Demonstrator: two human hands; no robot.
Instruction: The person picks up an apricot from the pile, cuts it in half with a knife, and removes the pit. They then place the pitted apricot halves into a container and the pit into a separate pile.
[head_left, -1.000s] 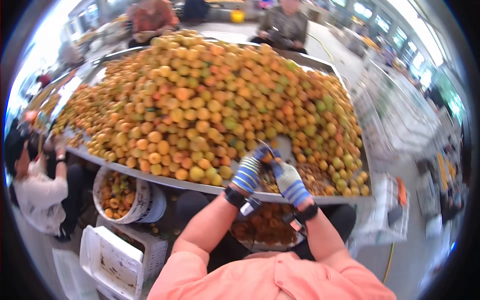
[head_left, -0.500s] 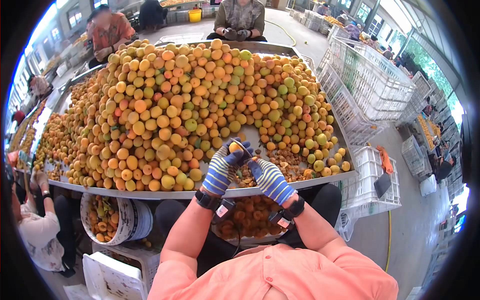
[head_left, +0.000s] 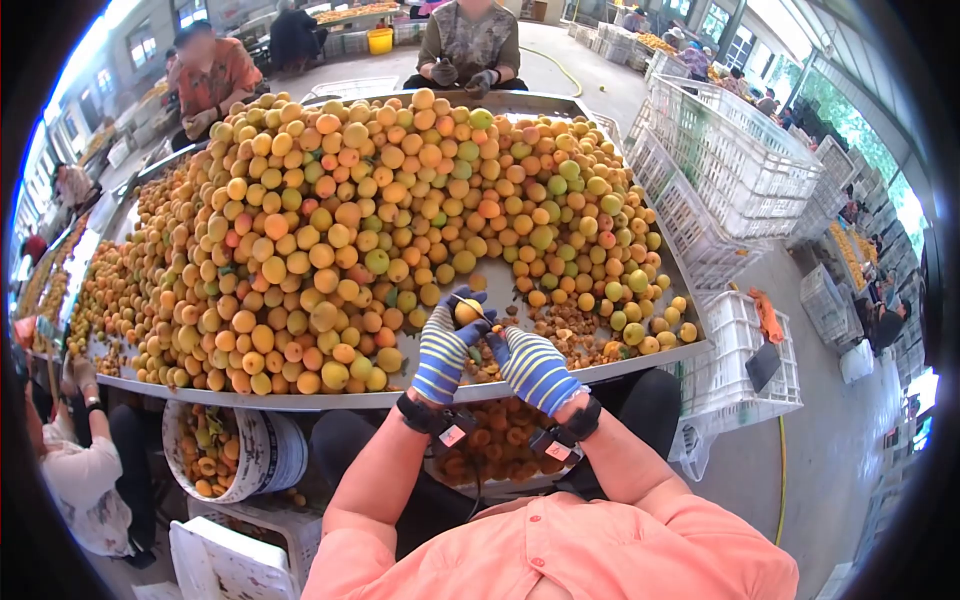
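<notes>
Two gloved hands meet above the worktop's (head_left: 300,397) near edge. Our left hand (head_left: 443,350) grips an apricot (head_left: 466,312), and our right hand (head_left: 532,368) curls around a thin blade (head_left: 484,318) touching it, just beside the big fruit heap (head_left: 350,200).

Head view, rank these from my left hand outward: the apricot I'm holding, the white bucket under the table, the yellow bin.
1. Apricot: held in the left hand.
2. White bucket: lower left, under the table.
3. Yellow bin: far end, past the pile.
</notes>
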